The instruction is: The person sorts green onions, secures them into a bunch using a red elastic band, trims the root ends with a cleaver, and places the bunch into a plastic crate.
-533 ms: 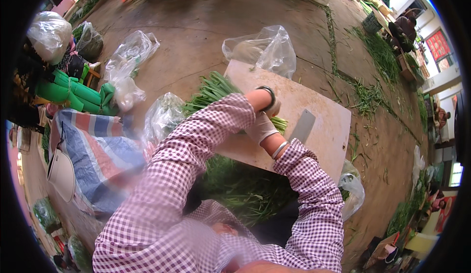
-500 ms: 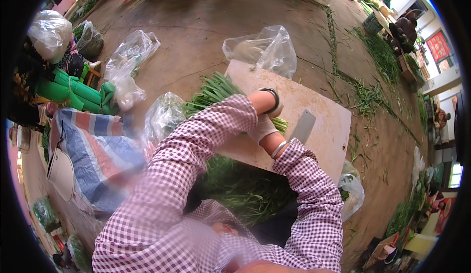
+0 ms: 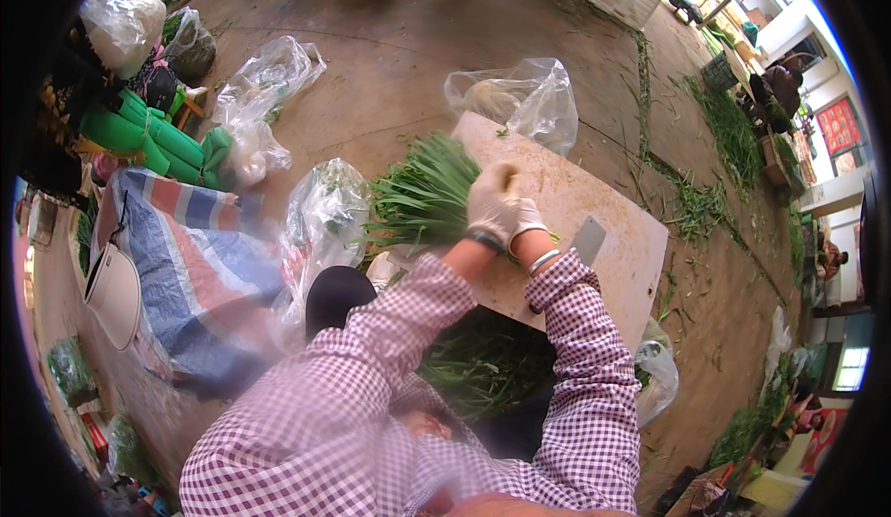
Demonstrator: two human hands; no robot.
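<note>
A bunch of green chives point(image 3: 425, 192) lies over the left side of a pale cutting board point(image 3: 594, 187), its leaves fanned to the left. My left hand point(image 3: 492, 206), in a whitish glove, is closed around the bunch near its stalk end. Close against it, my gloved right hand point(image 3: 527, 217) grips the same stalks from the right side, with most of its fingers hidden behind the left hand. A few pale stalk ends show by the right wrist. To the right, a cleaver blade point(image 3: 587, 240) rests flat on the board, its handle covered by my right sleeve.
Loose greens point(image 3: 487, 359) lie below the board, near my lap. Clear plastic bags lie beyond the board point(image 3: 529, 99) and to its left point(image 3: 325, 211). A striped tarp point(image 3: 200, 276) with a light sun visor point(image 3: 113, 294) is at the left. Scattered leaves point(image 3: 696, 201) cover floor at the right.
My crossed wrists have come apart: the left hand has turned and now shows its back. The bunch's leaves are more spread. The view has shifted slightly.
</note>
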